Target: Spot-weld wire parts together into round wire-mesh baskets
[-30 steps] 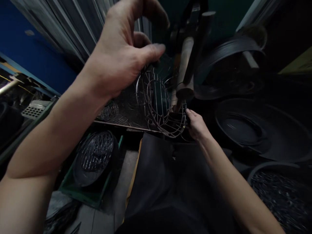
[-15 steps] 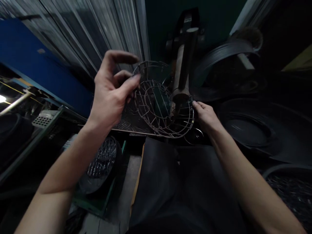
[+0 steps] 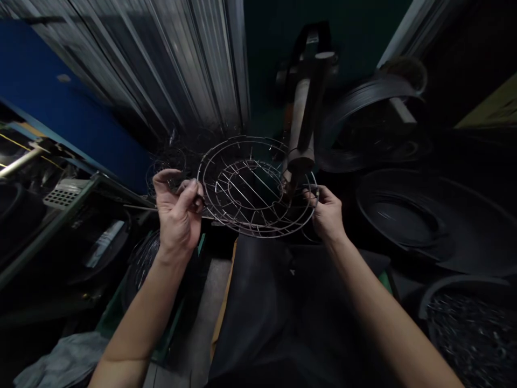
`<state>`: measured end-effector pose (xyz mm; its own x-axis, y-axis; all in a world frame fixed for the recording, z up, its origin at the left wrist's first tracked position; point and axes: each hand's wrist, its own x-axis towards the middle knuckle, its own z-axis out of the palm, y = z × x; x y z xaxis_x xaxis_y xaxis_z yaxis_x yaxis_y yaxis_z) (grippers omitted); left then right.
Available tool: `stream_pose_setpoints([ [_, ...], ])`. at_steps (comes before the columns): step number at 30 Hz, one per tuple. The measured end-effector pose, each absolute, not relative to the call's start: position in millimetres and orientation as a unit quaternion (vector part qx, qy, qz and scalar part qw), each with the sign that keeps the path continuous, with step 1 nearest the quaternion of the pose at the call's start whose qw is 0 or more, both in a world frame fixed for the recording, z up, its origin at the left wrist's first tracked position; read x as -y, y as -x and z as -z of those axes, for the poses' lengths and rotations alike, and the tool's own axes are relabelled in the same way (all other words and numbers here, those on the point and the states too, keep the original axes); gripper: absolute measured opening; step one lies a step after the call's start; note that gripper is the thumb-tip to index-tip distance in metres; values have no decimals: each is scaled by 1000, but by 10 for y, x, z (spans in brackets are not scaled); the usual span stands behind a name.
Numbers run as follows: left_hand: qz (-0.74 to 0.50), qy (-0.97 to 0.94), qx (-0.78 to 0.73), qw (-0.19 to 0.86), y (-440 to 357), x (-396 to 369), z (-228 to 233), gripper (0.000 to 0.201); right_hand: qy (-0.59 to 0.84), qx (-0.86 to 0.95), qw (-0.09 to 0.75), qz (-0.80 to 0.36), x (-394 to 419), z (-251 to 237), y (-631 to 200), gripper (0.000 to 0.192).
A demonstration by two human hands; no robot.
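Note:
A round wire grille (image 3: 254, 186), made of concentric rings and straight cross wires, lies nearly flat in front of me at chest height. My left hand (image 3: 177, 213) pinches its left rim between thumb and fingers. My right hand (image 3: 327, 213) grips the right rim. A thick cylindrical machine rod (image 3: 301, 129) comes down from above and its tip meets the grille near its right side.
Below left, a green crate (image 3: 121, 315) holds more wire grilles. Dark coils of wire (image 3: 399, 215) lie to the right, and a dark tub (image 3: 472, 328) of small parts sits at the lower right. Corrugated metal sheeting (image 3: 161, 64) rises behind. My dark-clothed lap fills the bottom centre.
The grille has swung from standing on edge to lying nearly flat. My left hand dropped from high near the camera to the grille's left rim and closed on it.

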<state>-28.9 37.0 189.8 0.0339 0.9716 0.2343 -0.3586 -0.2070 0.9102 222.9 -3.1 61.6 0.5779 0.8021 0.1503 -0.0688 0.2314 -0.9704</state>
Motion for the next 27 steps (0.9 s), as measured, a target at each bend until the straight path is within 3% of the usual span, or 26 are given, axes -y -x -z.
stream_pose_setpoints([
  [6, -622, -426, -325, 571, 373, -302, -1704, 41, 586, 356, 701, -198, -29, -678, -2171, 27],
  [14, -627, -386, -339, 586, 360, -151, -1635, 39, 614, 402, 666, -134, -68, -695, -2196, 33],
  [27, -654, -389, -307, 572, 352, -131, -1580, 36, 611, 404, 667, -138, 11, -677, -2175, 34],
])
